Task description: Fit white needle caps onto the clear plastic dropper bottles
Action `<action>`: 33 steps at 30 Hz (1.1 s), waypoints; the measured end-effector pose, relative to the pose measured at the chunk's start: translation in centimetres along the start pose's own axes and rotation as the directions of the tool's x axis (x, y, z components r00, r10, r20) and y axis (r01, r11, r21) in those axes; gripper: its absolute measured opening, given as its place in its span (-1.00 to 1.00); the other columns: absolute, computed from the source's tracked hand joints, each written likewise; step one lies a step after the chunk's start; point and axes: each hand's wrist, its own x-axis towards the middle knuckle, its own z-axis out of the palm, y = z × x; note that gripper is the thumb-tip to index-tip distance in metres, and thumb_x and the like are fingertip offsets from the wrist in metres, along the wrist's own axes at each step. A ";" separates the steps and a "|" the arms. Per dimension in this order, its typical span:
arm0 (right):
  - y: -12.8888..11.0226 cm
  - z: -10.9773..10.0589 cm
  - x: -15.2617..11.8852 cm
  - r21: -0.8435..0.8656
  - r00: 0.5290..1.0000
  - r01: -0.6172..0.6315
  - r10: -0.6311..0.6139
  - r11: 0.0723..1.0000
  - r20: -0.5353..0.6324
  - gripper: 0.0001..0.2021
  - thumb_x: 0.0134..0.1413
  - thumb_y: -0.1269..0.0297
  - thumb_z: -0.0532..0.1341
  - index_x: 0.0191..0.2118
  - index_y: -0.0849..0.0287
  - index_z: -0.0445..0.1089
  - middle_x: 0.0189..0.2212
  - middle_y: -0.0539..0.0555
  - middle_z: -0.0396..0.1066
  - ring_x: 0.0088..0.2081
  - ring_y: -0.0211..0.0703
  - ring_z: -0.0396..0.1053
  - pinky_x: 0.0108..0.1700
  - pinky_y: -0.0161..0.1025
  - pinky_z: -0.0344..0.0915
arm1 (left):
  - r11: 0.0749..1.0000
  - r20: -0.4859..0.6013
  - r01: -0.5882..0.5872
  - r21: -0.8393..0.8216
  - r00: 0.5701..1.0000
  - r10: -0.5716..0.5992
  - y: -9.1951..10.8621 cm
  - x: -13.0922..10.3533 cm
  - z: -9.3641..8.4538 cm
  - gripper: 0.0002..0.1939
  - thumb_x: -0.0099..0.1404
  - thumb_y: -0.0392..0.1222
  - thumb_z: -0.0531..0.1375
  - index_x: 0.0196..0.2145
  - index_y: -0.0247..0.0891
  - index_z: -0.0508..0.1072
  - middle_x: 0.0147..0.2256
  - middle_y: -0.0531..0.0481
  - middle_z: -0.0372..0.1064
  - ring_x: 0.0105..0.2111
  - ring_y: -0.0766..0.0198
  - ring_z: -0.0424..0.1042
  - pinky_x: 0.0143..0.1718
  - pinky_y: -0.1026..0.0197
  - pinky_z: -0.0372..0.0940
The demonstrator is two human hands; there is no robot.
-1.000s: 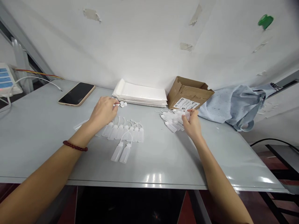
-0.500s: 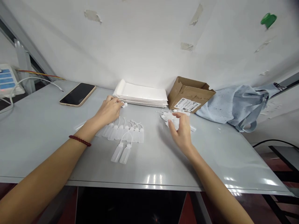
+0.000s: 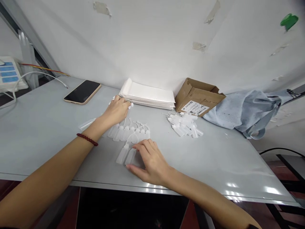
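- Right hand [image 3: 152, 162]: reaching across the counter [image 3: 100, 168], thumb and fingers standing apart about one clear bottle [image 3: 130, 156].
- Second bottle [image 3: 122, 154]: lying just left of that one.
- Left hand [image 3: 116, 109]: bending over white caps [image 3: 131, 105], its grip impossible to tell.
- Bottle row [image 3: 125, 133]: lying between both hands.

I see a dark red bracelet [image 3: 87, 139], rope-like in its twist, round the left wrist [image 3: 95, 128]; the left hand [image 3: 118, 109], right hand [image 3: 153, 162] and both forearms [image 3: 60, 163] are bare.
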 end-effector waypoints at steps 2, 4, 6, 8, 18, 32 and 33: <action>0.1 0.4 -0.1 0.009 1.000 0.006 -0.006 1.000 0.007 -0.56 0.10 0.05 0.16 -0.05 0.32 0.29 -0.23 0.24 0.33 -0.22 0.01 0.23 -0.23 -0.07 0.24 | 1.000 -0.002 -0.002 0.010 1.000 0.002 0.1 0.0 0.1 -0.66 0.31 -0.25 -0.02 -0.10 -0.36 0.48 -0.23 -0.28 0.40 -0.11 -0.09 0.27 -0.15 0.00 0.19; 0.2 0.6 -0.1 0.008 1.000 0.006 -0.006 1.000 -0.001 -0.52 0.08 0.03 0.17 -0.03 0.34 0.28 -0.23 0.25 0.33 -0.22 0.01 0.23 -0.23 -0.05 0.24 | 1.000 -0.008 -0.008 0.017 1.000 0.008 0.3 0.0 0.1 -0.66 0.31 -0.26 -0.03 -0.14 -0.38 0.49 -0.24 -0.28 0.41 -0.11 -0.10 0.28 -0.15 -0.01 0.19; 0.3 0.6 -0.1 -0.003 1.000 0.000 0.000 1.000 -0.009 -0.47 0.07 -0.04 0.17 -0.01 0.34 0.28 -0.23 0.25 0.33 -0.22 0.02 0.23 -0.23 -0.04 0.25 | 1.000 -0.010 -0.022 0.020 1.000 0.022 0.6 0.0 0.0 -0.66 0.31 -0.28 -0.04 -0.19 -0.41 0.50 -0.24 -0.31 0.42 -0.10 -0.12 0.28 -0.16 -0.03 0.20; 0.2 0.7 -0.1 -0.022 1.000 -0.015 0.014 1.000 -0.010 -0.42 0.05 -0.11 0.16 -0.02 0.34 0.29 -0.23 0.25 0.33 -0.22 0.02 0.23 -0.22 -0.05 0.26 | 0.999 -0.006 -0.037 0.022 0.999 0.037 1.0 0.0 -0.1 -0.66 0.29 -0.31 -0.05 -0.22 -0.44 0.51 -0.25 -0.34 0.42 -0.10 -0.13 0.29 -0.16 -0.04 0.20; -0.2 1.3 0.0 -0.268 0.993 0.010 -0.041 0.963 -0.108 -0.36 0.04 -0.22 0.11 -0.12 0.40 0.37 -0.33 0.21 0.33 -0.29 -0.03 0.20 -0.28 -0.13 0.14 | 0.999 0.003 -0.046 0.025 0.999 0.045 1.9 -0.2 -0.6 -0.68 0.27 -0.36 -0.03 -0.25 -0.50 0.52 -0.27 -0.37 0.41 -0.10 -0.14 0.29 -0.17 -0.04 0.21; 0.1 1.5 0.0 -0.250 0.995 -0.009 -0.018 0.968 -0.103 -0.45 -0.06 -0.10 0.24 -0.16 0.36 0.35 -0.30 0.21 0.31 -0.26 0.01 0.20 -0.30 -0.11 0.18 | 0.999 -0.001 -0.050 0.002 0.999 0.050 1.7 -0.1 0.1 -0.71 0.16 -0.45 0.03 -0.26 -0.48 0.52 -0.29 -0.32 0.42 -0.15 -0.09 0.30 -0.17 0.00 0.24; 0.1 1.5 0.0 -0.222 0.995 -0.004 -0.018 0.975 -0.095 -0.45 -0.07 -0.07 0.26 -0.13 0.35 0.34 -0.28 0.22 0.31 -0.25 0.02 0.21 -0.29 -0.10 0.20 | 0.999 -0.002 -0.044 0.000 0.999 0.044 1.7 -0.1 0.0 -0.71 0.17 -0.45 0.03 -0.26 -0.48 0.52 -0.29 -0.32 0.42 -0.15 -0.09 0.30 -0.17 0.00 0.24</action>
